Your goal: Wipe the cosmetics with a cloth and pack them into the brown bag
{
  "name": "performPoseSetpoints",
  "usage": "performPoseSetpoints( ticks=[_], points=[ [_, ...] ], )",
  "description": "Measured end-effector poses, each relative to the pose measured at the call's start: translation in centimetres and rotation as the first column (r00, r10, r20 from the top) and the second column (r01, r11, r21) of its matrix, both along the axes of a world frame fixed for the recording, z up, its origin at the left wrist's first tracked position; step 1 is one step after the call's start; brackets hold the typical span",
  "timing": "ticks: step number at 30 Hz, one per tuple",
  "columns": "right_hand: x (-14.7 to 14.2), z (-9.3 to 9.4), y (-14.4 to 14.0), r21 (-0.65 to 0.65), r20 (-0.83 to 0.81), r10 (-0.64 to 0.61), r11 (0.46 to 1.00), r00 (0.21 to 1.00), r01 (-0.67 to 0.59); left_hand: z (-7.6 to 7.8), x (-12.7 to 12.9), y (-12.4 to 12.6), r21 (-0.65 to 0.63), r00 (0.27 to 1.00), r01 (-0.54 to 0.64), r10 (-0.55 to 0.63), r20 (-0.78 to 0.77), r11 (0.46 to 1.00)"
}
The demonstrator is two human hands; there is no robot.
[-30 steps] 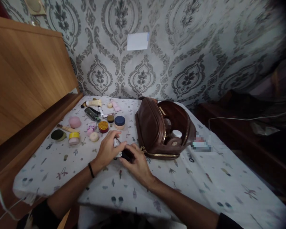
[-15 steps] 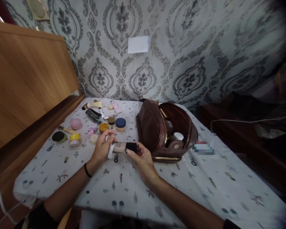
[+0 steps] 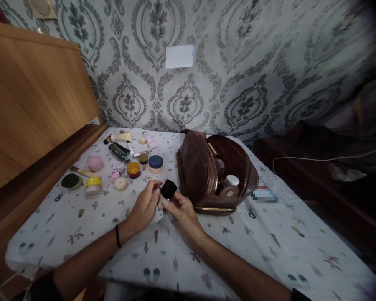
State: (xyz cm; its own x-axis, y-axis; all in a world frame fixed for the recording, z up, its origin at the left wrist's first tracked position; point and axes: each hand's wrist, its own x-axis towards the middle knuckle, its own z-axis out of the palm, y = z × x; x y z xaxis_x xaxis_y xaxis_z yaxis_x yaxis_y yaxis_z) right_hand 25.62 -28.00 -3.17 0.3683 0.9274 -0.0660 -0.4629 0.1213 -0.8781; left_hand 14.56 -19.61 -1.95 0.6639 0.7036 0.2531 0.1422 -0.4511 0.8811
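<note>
— What is being handled above the patterned tablecloth [image 3: 238, 251]?

— A small bottle with a black cap [image 3: 168, 189] is held between both hands, just left of the open brown toiletry bag [image 3: 200, 167]. The right hand [image 3: 180, 211] is closed on it from below, fingers pinched under the cap; the left hand [image 3: 144, 205] is curled round its lower end together with a white cloth or tissue [image 3: 158, 213]. The bottle's body is mostly hidden.

— Which step is judged to be in hand?

— A wipe-down of the bottle, it appears. The next move would call for a firm hold by the right hand while the cloth is turned about the body.

— What else is laid out, and what stands in the way?

— Jars and tubes are spread to the left: a blue-lidded jar [image 3: 156, 163], a gold-lidded jar [image 3: 133, 169], a yellow-lidded jar [image 3: 93, 185], a pink compact [image 3: 95, 163]. A white-capped container [image 3: 232, 180] is seen inside the bag. The bag's zipped rim lies near the right hand; nothing else is crowded in.
</note>
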Motion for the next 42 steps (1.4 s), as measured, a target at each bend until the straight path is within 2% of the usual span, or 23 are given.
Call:
performPoseSetpoints(
  ticks=[9, 13, 18, 23, 26, 31, 34, 36, 39, 42],
  points=[
    [-0.2, -0.4, -0.3, 0.043, 0.063, 0.098, 0.994, 0.993, -0.101, 0.3, -0.4, -0.6, 0.077, 0.999, -0.005, 0.001, 0.054, 0.997],
    [-0.6, -0.5, -0.6, 0.042, 0.004, 0.218, 0.975, 0.976, -0.218, 0.7, -0.8, -0.5, 0.094, 0.99, -0.026, 0.013, 0.137, 0.995],
    [-0.8, -0.9, -0.9, -0.007, 0.087, 0.362, 0.932, 0.928, -0.362, 1.1, -1.3, 0.1, 0.148, 0.989, -0.024, 0.001, 0.151, 0.989],
    [-0.8, -0.9, -1.1, -0.109, -0.126, 0.434, 0.888, 0.892, -0.448, 0.8, -1.5, 0.9, 0.168, 0.99, 0.077, -0.096, 0.108, 0.983],
    [-1.0, -0.4, -1.1, -0.118, -0.169, 0.435, 0.882, 0.884, -0.457, 0.9, -1.3, 1.1, 0.139, 0.994, 0.024, -0.038, 0.099, 0.99],
    [-1.2, -0.4, -0.9, -0.062, -0.075, 0.393, 0.915, 0.916, -0.398, 1.3, -0.9, 1.4, 0.004, 0.988, -0.123, 0.122, 0.096, 0.992],
    [-1.1, -0.7, -0.9, -0.078, -0.037, 0.379, 0.921, 0.925, -0.381, 1.4, -0.7, 1.8, -0.095, 0.983, -0.138, 0.148, 0.111, 0.986],
    [-1.0, -0.8, -0.9, -0.079, -0.068, 0.366, 0.925, 0.928, -0.371, 1.5, -0.6, 2.1, -0.231, 0.979, -0.111, 0.146, 0.141, 0.967],
    [-0.7, -0.5, -0.8, -0.039, -0.18, 0.369, 0.924, 0.912, -0.382, 1.7, -0.4, 2.2, -0.499, 0.967, -0.011, 0.136, 0.214, 0.867],
    [-0.5, -0.3, -0.7, -0.023, -0.277, 0.38, 0.915, 0.882, -0.402, 2.2, -0.3, 1.7, -0.647, 0.944, 0.134, 0.101, 0.314, 0.751]
  ],
)
